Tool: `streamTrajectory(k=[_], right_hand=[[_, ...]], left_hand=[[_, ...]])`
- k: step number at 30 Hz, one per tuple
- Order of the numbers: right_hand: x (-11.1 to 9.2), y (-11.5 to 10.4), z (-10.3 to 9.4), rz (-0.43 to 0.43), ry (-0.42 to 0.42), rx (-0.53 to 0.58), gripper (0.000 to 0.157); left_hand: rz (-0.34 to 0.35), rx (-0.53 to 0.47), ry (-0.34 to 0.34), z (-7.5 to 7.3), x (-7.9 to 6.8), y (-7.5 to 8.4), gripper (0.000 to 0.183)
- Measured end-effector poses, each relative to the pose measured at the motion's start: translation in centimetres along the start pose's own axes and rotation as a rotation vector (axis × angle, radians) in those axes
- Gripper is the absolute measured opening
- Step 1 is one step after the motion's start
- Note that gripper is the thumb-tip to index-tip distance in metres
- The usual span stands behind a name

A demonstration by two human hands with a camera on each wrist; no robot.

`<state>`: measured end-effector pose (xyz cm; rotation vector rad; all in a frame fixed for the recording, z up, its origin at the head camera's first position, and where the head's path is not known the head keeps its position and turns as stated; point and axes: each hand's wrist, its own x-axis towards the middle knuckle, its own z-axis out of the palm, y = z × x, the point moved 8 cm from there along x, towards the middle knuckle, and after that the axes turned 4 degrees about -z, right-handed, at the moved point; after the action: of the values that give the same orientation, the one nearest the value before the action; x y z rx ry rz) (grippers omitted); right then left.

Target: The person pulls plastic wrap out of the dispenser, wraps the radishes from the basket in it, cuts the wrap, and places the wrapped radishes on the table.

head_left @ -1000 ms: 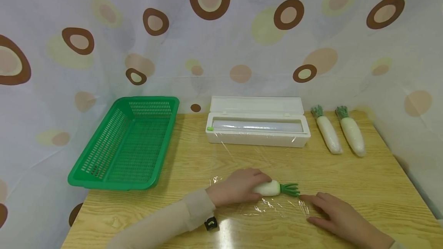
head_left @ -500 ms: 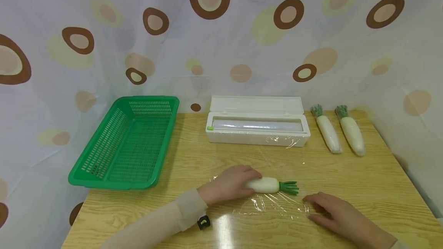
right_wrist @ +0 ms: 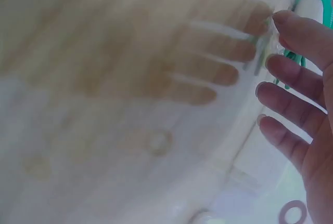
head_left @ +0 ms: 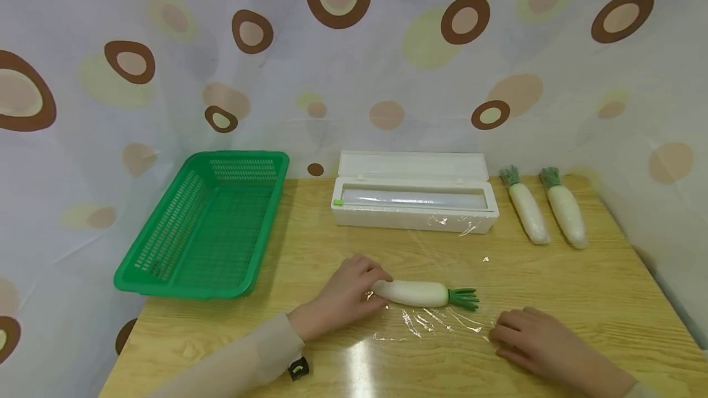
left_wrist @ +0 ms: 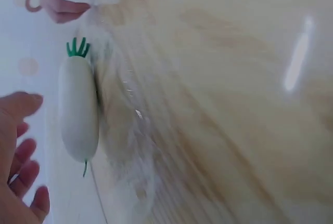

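A white radish (head_left: 416,293) with green stems lies on a sheet of cling film (head_left: 426,323) spread over the wooden table. My left hand (head_left: 348,293) is beside the radish's tail end. In the left wrist view the fingers of this left hand (left_wrist: 18,151) are spread and apart from the radish (left_wrist: 79,107). My right hand (head_left: 533,343) rests at the film's right edge, beyond the stems. Its thumb and fingers are loosely bent and apart in the right wrist view, where the right hand (right_wrist: 307,94) shows a reflection on the tabletop.
A white cling film box (head_left: 415,220) stands at the back with its lid raised and a film roll (head_left: 412,199) inside. Two wrapped radishes (head_left: 529,212) lie at the back right. A green plastic basket (head_left: 257,244) sits at the left. A patterned curtain hangs behind.
My left hand has slid left along the radish and come off its tail end. The radish has shifted slightly left. My right hand has barely moved, its fingers a little more bent.
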<state>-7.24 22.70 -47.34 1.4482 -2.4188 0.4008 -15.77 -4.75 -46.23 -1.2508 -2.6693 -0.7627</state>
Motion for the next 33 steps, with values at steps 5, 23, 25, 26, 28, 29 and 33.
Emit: streamTrajectory(k=[5, 23, 25, 26, 28, 29, 33], right_hand=[[0.1, -0.5, -0.2, -0.072, 0.001, -0.026, 0.016], [0.4, -0.9, 0.1, 0.015, 0.014, 0.000, 0.033], [0.3, -0.5, -0.2, 0.068, 0.014, 0.034, 0.016], [0.2, -0.3, -0.3, 0.091, 0.015, 0.043, 0.009], [0.2, 0.0, -0.7, 0.117, 0.028, 0.063, 0.014], [0.2, 0.1, -0.8, 0.124, 0.035, 0.065, 0.019], [0.6, 0.3, -1.5, 0.134, 0.081, 0.067, 0.031]], left_hand=[[0.121, 0.002, -0.200, 0.9, -3.3, -0.1, 0.022], [0.123, -0.114, -0.288, 0.3, -7.9, -2.3, 0.015], [0.124, -0.086, -0.270, 0.4, -7.8, -2.2, 0.019], [0.123, -0.073, -0.259, 0.4, -7.7, -2.1, 0.021], [0.115, -0.041, -0.238, 0.5, -7.5, -1.9, 0.025], [0.107, -0.025, -0.227, 0.5, -7.3, -1.8, 0.026], [0.075, 0.048, -0.193, 0.9, -6.8, -1.6, 0.024]])
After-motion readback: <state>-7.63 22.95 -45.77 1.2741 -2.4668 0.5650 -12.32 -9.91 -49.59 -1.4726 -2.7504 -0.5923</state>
